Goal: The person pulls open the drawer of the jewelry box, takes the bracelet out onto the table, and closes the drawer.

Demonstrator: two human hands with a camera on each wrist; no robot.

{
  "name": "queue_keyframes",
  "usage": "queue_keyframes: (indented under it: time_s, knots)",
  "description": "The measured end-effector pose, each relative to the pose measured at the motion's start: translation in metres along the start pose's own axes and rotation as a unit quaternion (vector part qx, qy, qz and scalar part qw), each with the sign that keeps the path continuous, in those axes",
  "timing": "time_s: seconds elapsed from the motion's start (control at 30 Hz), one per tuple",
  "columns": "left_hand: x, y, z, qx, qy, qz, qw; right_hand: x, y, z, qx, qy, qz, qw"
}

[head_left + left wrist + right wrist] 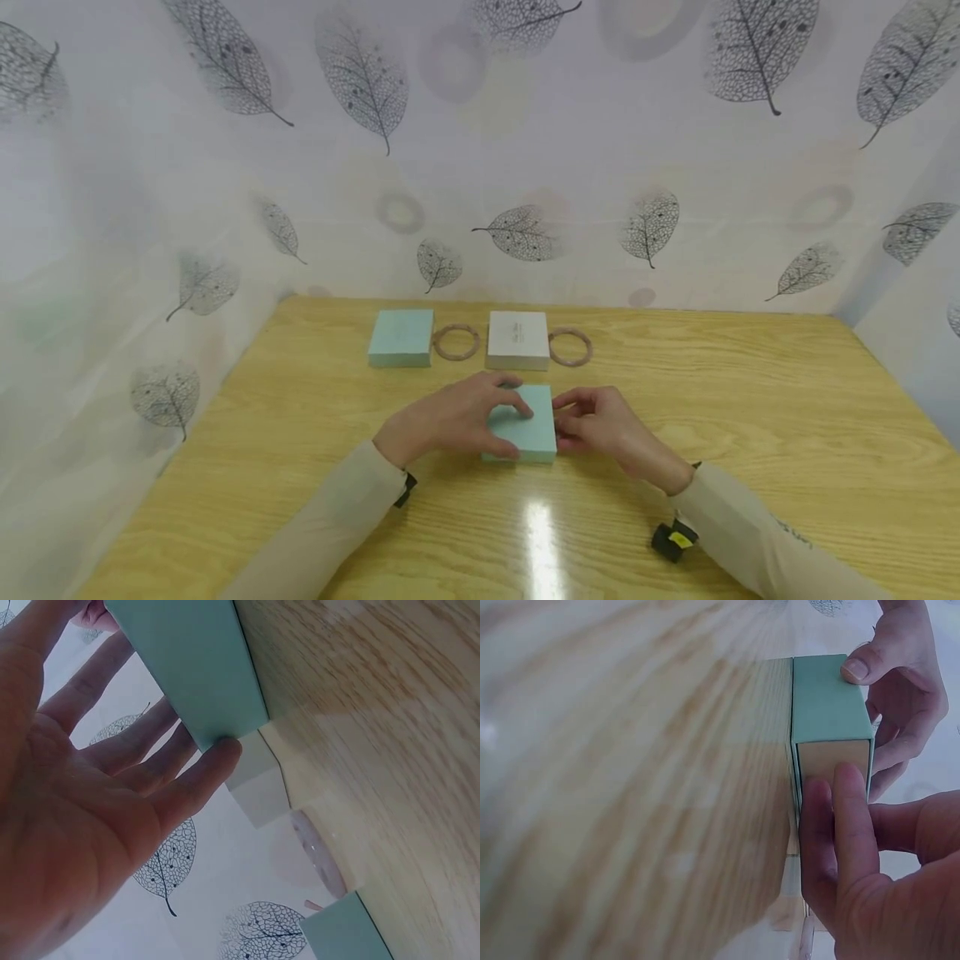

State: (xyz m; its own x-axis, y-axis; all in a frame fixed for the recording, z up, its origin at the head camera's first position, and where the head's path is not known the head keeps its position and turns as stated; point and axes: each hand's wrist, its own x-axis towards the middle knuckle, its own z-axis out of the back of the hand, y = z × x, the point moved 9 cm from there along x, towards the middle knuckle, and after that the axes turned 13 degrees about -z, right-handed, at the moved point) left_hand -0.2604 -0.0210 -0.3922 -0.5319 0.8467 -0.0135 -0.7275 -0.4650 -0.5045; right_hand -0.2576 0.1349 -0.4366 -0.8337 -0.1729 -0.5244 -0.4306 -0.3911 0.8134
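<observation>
Head view: mint box (536, 433) flat on the wooden table (750, 417), on the person's side of the white box (517, 337) and apart from it. Left hand (465, 412) grips it, thumb at the near edge, a finger on top. Right hand (607, 429) at its right side, fingers bent; cannot tell whether they pinch anything. One ring (572, 363) just right of the white box; a second ring (456, 357) to its left, then another mint box (401, 333) farther left.

Left wrist view: left fingers spread over the top, one fingertip at a corner of the gripped box. That box hides much of the white box; the other mint box, beyond the second ring, is cut off by the frame.

Right wrist view: two right fingers lie against a cream end wall framed by mint cover. Looks like stiff card, probably light, smooth enough to slide under dry fingers; corners likely dent if squeezed. Best hold: across near and far walls, steadying the cover. Right thumb's contact hidden; contents unseen; pale strip at the bottom edge unclear.
</observation>
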Motion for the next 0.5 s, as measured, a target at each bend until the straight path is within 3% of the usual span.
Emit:
queue_keyframes:
  time_s: [0.5]
  knots:
    - [-0.0004, 0.0004, 0.0004, -0.013, 0.003, 0.006, 0.9999, -0.0012, -0.0006, 0.002, -0.006, -0.008, 0.0, 1.0]
